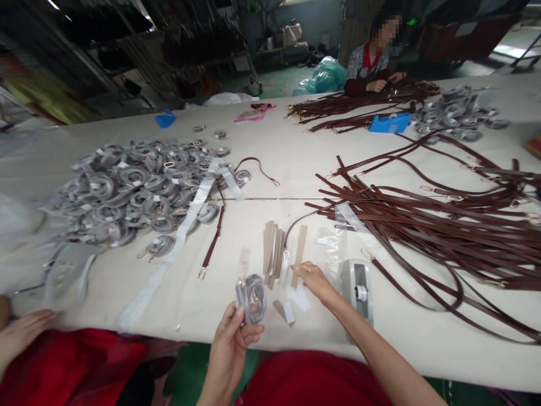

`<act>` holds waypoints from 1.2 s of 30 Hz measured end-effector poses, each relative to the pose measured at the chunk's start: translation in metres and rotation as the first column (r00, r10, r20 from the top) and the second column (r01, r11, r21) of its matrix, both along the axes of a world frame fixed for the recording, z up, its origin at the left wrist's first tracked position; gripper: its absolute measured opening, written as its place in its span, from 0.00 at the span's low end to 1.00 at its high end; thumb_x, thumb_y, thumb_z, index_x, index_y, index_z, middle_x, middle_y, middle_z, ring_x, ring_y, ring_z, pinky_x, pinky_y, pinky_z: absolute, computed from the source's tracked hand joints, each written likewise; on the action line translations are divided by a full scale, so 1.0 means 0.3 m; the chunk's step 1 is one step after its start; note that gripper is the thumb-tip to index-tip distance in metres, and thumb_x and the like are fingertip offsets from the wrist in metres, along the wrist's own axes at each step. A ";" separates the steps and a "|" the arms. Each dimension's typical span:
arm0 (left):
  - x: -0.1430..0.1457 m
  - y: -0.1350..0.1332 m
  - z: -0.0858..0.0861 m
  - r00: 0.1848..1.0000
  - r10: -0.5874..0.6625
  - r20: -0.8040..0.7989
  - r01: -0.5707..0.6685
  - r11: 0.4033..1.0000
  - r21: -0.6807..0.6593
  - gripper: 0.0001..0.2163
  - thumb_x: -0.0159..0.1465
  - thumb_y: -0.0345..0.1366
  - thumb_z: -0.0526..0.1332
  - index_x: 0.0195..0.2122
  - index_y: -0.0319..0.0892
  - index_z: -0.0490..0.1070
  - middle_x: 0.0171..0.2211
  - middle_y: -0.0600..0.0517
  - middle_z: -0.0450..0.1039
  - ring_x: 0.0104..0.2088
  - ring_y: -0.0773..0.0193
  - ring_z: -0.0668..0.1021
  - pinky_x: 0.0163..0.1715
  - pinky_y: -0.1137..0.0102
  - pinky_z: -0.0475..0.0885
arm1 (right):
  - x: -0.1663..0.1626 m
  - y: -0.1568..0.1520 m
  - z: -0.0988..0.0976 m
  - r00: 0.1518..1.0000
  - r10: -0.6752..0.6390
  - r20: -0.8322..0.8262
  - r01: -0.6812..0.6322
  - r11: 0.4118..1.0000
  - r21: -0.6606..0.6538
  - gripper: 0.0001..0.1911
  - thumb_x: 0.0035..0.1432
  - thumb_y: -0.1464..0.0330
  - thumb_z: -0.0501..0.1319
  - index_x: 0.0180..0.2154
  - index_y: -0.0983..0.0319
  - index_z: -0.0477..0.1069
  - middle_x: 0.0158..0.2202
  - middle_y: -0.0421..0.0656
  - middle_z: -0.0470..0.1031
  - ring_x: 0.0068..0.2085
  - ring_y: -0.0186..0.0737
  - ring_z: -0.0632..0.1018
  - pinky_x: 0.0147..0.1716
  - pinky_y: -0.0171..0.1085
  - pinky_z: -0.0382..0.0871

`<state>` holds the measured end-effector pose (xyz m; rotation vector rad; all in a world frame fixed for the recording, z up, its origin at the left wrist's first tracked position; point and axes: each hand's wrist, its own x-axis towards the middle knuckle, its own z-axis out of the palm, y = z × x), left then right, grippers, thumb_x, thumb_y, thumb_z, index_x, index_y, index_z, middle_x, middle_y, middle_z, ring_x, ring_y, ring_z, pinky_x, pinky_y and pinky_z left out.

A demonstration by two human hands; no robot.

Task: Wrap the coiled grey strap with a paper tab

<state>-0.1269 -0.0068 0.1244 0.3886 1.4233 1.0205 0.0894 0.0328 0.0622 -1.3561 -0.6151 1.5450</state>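
A: What did each hand have at that moment?

B: I saw the left hand (230,338) low centre of frame, fingers pinched around a small coiled strap wrapped in clear grey film (251,298), held just above the near edge of the long cream-covered table (296,146). The right hand (313,279) was right of it, fingers loosely curled, tips touching the small white paper slips (296,299) on the table. Not gripping anything that I could make out.

A: What sat next to them?

B: A stack of flat tan card strips (273,254) just above the hands. A grey tape dispenser (357,287) just right of the right hand. One loose brown leather strap with gold clasp (213,242) lay left of the card strips.

A: Rest of the table?

B: A big heap of film-wrapped grey coils (139,192) in the left centre. A sprawl of long brown leather straps (443,225) filled the right half. A blue plastic tray (389,123) was upper right, beside a second pile of wrapped coils (456,115).

A: Anyone else?

B: A person in a patterned top (367,70) sat at the far side, upper right, hands on straps. Another person's hand (21,332) rested at lower left.
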 end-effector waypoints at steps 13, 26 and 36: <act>-0.105 0.243 -0.001 0.944 -0.314 0.099 0.306 0.948 0.083 0.25 0.46 0.42 0.78 0.37 0.41 0.65 0.31 0.52 0.79 0.19 0.65 0.79 0.16 0.77 0.73 | -0.134 -0.106 0.065 0.984 -0.121 0.131 0.124 0.992 -0.016 0.26 0.53 0.42 0.57 0.26 0.59 0.64 0.14 0.30 0.55 0.16 0.29 0.57 0.18 0.33 0.50; -0.197 0.381 0.012 0.755 -0.655 -0.003 0.642 0.740 0.201 0.20 0.57 0.49 0.70 0.39 0.42 0.66 0.31 0.53 0.78 0.21 0.60 0.81 0.22 0.73 0.71 | -0.342 -0.112 0.164 0.981 -0.128 0.146 0.139 0.988 -0.072 0.24 0.48 0.48 0.66 0.21 0.61 0.65 0.17 0.33 0.56 0.21 0.28 0.55 0.21 0.34 0.44; -0.073 0.273 0.030 0.609 -0.793 -0.003 0.770 0.590 0.244 0.27 0.60 0.49 0.67 0.54 0.45 0.56 0.33 0.52 0.76 0.22 0.57 0.81 0.23 0.70 0.71 | -0.350 -0.092 0.135 0.961 -0.249 -0.119 0.254 0.967 0.028 0.23 0.54 0.47 0.63 0.28 0.60 0.67 0.14 0.30 0.57 0.16 0.28 0.56 0.19 0.33 0.53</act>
